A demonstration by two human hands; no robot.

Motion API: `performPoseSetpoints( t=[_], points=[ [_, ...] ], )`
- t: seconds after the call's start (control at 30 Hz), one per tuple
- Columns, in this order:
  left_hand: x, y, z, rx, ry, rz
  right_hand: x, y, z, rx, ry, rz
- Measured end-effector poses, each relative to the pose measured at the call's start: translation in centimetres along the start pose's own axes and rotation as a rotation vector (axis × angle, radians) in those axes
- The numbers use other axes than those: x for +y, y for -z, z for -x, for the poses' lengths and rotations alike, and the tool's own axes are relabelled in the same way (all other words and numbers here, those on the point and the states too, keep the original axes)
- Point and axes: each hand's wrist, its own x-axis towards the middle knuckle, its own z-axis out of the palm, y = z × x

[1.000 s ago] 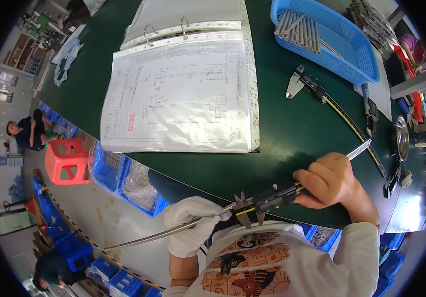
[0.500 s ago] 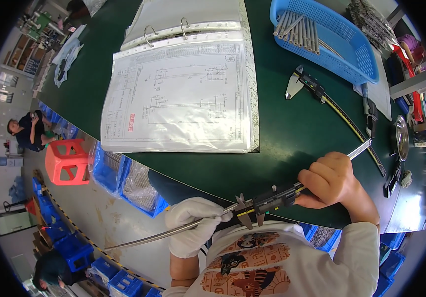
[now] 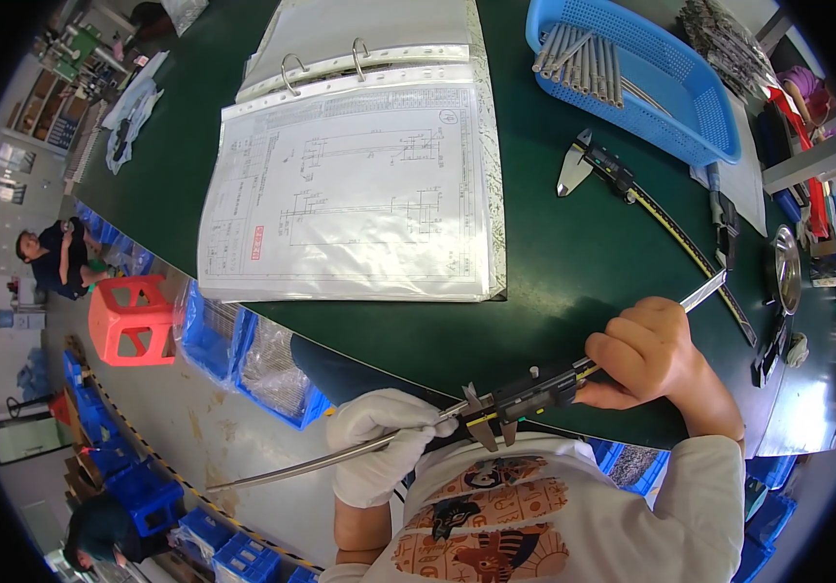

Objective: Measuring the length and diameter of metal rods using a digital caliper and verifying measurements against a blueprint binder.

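Note:
My left hand (image 3: 379, 442), in a white glove, is closed around a thin metal rod (image 3: 316, 460) that slants down to the left. The rod's other end meets the jaws of a digital caliper (image 3: 534, 394). My bare right hand (image 3: 639, 355) is closed on the caliper's beam, whose bright end sticks out past the fist to the upper right. The caliper lies level with the table's near edge, in front of my shirt. Exactly how the jaws touch the rod is too small to make out.
An open ring binder (image 3: 350, 194) with a drawing lies on the green table (image 3: 573, 262). A second caliper (image 3: 622, 175) rests right of it, below a blue basket (image 3: 675, 97) of metal rods. A metal dish (image 3: 785, 267) stands far right. Red stool (image 3: 132, 319) and blue crates (image 3: 277, 374) are on the floor at left.
Both hands, the rod and the caliper stay almost exactly where they were. Only a slight shift of the whole view shows.

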Motion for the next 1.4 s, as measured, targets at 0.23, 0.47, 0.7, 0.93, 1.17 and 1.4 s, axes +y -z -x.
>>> performPoseSetpoints(
  t=[0.23,0.47,0.7,0.93,1.17,1.4],
  points=[
    [0.03,-0.16,-0.15,0.005,0.000,-0.024,0.03,0.03,0.08,0.000,-0.004,0.001],
    [0.15,-0.11,-0.25,0.011,-0.012,-0.076,0.07,0.05,0.06,0.004,-0.006,-0.010],
    [0.18,-0.32,-0.21,0.041,-0.002,-0.051,0.13,-0.03,0.04,0.012,-0.001,-0.006],
    [0.04,-0.21,-0.16,0.031,0.007,-0.040,0.07,-0.01,0.11,-0.013,0.001,-0.004],
    [-0.11,0.01,-0.17,0.013,0.003,-0.042,0.14,-0.14,0.01,-0.017,0.008,-0.002],
    [-0.17,-0.11,-0.33,0.009,0.014,-0.021,0.27,-0.23,-0.01,0.003,0.010,0.000]
  ],
)
